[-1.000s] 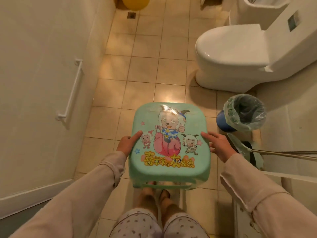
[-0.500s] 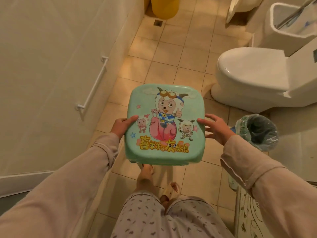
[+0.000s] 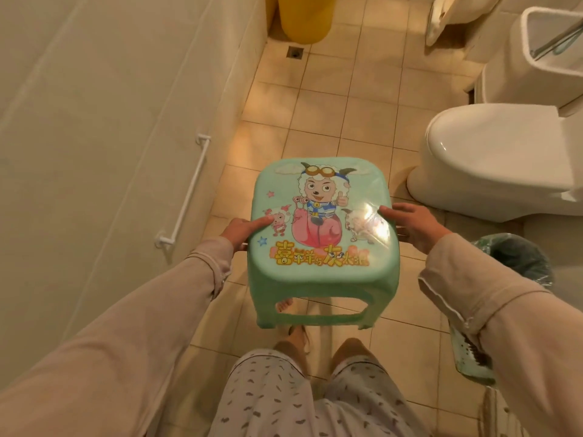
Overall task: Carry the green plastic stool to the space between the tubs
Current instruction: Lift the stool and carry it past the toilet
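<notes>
A green plastic stool [image 3: 318,279] with a cartoon sheep print on its seat hangs upright above the tiled floor, in front of my legs. My left hand [image 3: 241,230] grips its left edge, thumb on the seat. On the opposite edge my right hand [image 3: 410,223] holds it with fingers spread over the rim. A yellow tub [image 3: 304,17] stands at the far end of the floor by the left wall. A white tub [image 3: 448,17] leans at the far right; only part of it shows.
A white toilet [image 3: 492,162] stands to the right. Behind my right sleeve is a lined waste bin [image 3: 517,257]. A white grab rail [image 3: 186,197] runs along the left wall. A floor drain [image 3: 295,52] lies near the yellow tub. A green slipper [image 3: 470,357] sits lower right.
The stool has been lifted and carried forward along the floor. The toilet and bin have slid back to the right, and the yellow tub has come closer. Both hands keep their hold.
</notes>
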`<action>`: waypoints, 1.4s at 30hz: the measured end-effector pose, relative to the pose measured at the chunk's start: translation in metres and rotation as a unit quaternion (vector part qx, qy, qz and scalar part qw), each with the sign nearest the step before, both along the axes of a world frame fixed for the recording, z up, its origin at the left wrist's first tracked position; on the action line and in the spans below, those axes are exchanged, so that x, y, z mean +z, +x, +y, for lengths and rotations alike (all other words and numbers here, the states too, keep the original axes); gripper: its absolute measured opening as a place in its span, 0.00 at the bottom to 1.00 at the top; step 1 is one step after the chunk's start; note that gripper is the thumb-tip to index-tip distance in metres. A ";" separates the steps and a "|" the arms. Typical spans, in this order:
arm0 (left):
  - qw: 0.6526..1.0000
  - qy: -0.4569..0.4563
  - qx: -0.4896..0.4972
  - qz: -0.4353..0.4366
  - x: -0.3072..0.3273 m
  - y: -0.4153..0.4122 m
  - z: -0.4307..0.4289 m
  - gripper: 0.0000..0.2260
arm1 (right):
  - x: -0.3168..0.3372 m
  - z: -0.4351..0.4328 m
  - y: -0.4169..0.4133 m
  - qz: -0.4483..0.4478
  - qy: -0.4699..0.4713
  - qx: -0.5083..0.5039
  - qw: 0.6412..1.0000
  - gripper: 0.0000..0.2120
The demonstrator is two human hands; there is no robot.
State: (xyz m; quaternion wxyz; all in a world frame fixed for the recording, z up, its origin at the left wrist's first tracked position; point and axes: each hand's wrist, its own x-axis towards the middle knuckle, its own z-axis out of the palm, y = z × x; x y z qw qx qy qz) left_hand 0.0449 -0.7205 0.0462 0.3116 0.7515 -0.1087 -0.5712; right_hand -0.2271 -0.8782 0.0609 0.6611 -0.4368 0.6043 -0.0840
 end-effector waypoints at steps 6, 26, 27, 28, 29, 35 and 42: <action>0.999 -0.009 -0.030 0.006 0.005 0.029 -0.045 0.25 | 0.006 -0.039 0.021 -0.006 0.002 -0.006 1.000 0.25; 0.999 0.006 -0.038 -0.034 0.008 0.095 -0.307 0.10 | -0.006 -0.277 0.077 0.004 0.008 -0.021 1.000 0.26; 0.999 0.005 -0.037 -0.032 0.009 0.096 -0.318 0.12 | -0.006 -0.288 0.078 0.003 0.008 -0.025 1.000 0.27; 0.999 0.002 -0.033 -0.029 0.010 0.097 -0.329 0.14 | -0.006 -0.298 0.079 0.001 0.009 -0.030 1.000 0.27; 0.999 -0.001 -0.028 -0.025 0.011 0.098 -0.340 0.15 | -0.006 -0.308 0.080 -0.003 0.011 -0.036 0.999 0.27; 0.999 -0.003 -0.032 -0.008 0.014 0.112 -0.399 0.21 | -0.010 -0.354 0.086 -0.010 0.025 -0.064 0.998 0.28; 0.997 -0.015 -0.081 -0.005 0.009 0.151 -0.493 0.21 | -0.010 -0.432 0.122 0.004 -0.003 -0.088 0.996 0.29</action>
